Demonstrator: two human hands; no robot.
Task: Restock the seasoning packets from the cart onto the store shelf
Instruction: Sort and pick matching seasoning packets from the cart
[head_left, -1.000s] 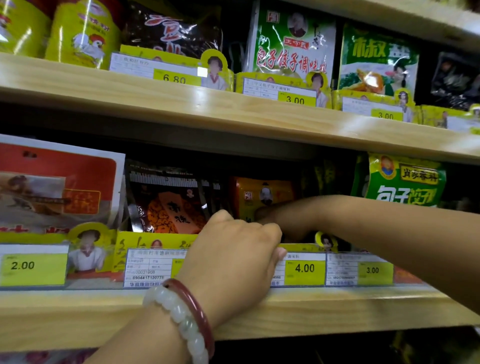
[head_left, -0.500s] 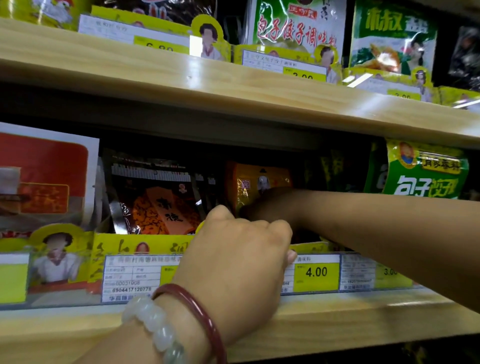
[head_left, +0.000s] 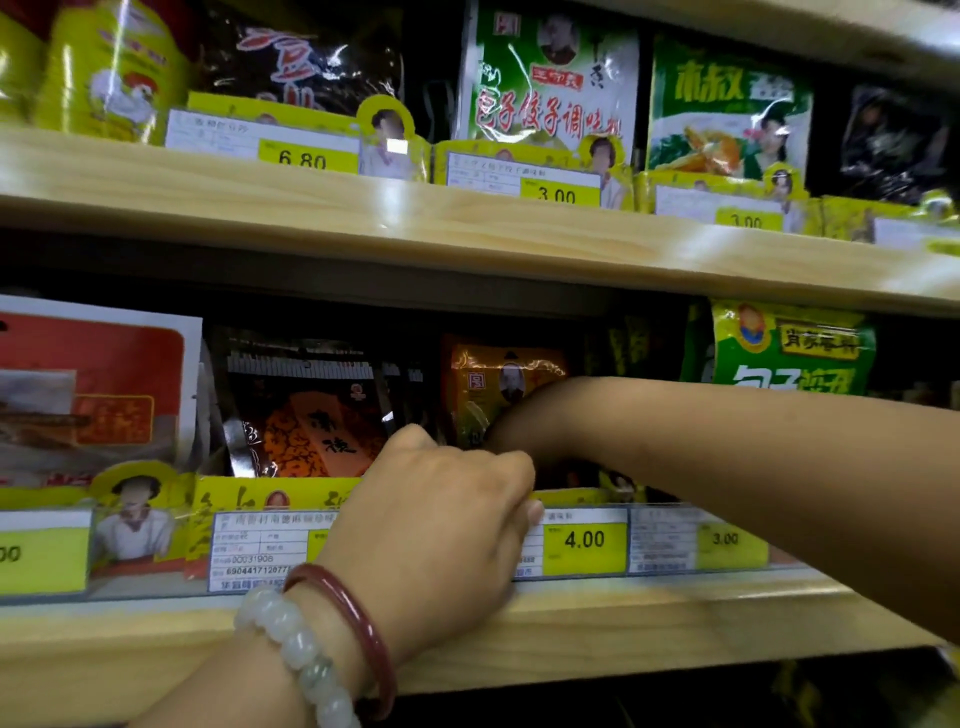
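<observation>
My left hand (head_left: 436, 514), with a white bead bracelet and a red bangle on the wrist, has its fingers curled over the yellow price-label rail (head_left: 584, 540) on the front of the lower shelf (head_left: 623, 618). My right hand (head_left: 519, 421) reaches deep into that shelf from the right, in front of an orange seasoning packet (head_left: 498, 374). Its fingers lie in shadow, so what they hold is hidden. A dark packet with an orange label (head_left: 306, 415) stands just to the left. No cart is in view.
A red and white packet (head_left: 88, 384) stands at the far left and a green packet (head_left: 789, 353) at the right of the lower shelf. The wooden upper shelf (head_left: 415, 223) hangs close overhead, lined with green, black and yellow packets and price tags.
The view tilted and came back. Both hands stay almost where they were, with my right hand a little further into the shelf.
</observation>
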